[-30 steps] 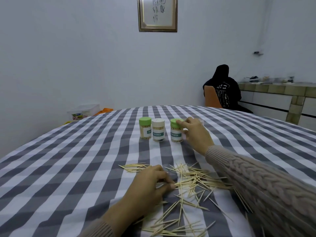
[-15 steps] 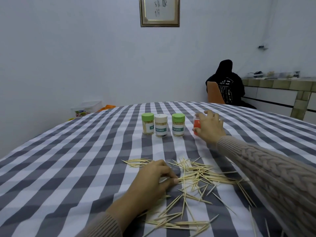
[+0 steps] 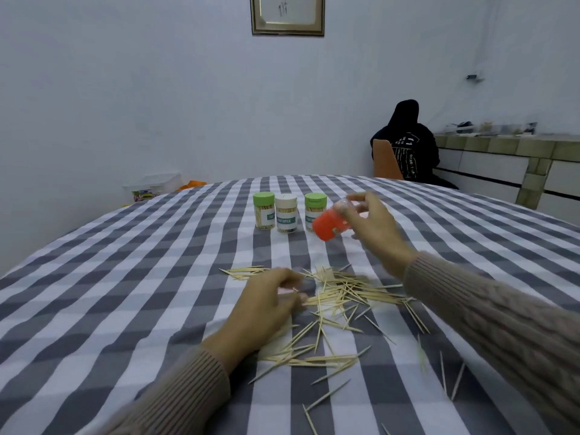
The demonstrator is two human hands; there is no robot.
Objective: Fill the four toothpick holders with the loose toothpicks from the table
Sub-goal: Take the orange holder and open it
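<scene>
A: Starting at the left, what have you got?

B: I see a clear plastic box (image 3: 153,189) past the far left edge of the checked table (image 3: 103,277). Further in, towards the far edge, three capped toothpick holders stand upright in a row: a green-lidded holder (image 3: 264,210), a white-lidded holder (image 3: 286,213) touching it, and a second green-lidded holder (image 3: 314,211) a little apart to the right. All three look packed with toothpicks.

A: And the left hand?

B: My left hand (image 3: 263,312) rests on the cloth near the table's middle, fingers curled in at the left fringe of the loose toothpicks (image 3: 339,296). It's blurred; I cannot tell whether the fingertips pinch any.

A: The fourth holder?

B: The red-lidded holder (image 3: 334,222) is off the table, tipped over with its red lid pointing down-left, just in front of the second green one. My right hand (image 3: 373,227) grips its clear body, thumb and fingers wrapped around the end away from the lid. It's blurred too.

A: Anything at the right?

B: More toothpicks scatter towards the near right edge, and a person in a black hooded top (image 3: 408,149) sits beyond the far edge.
</scene>
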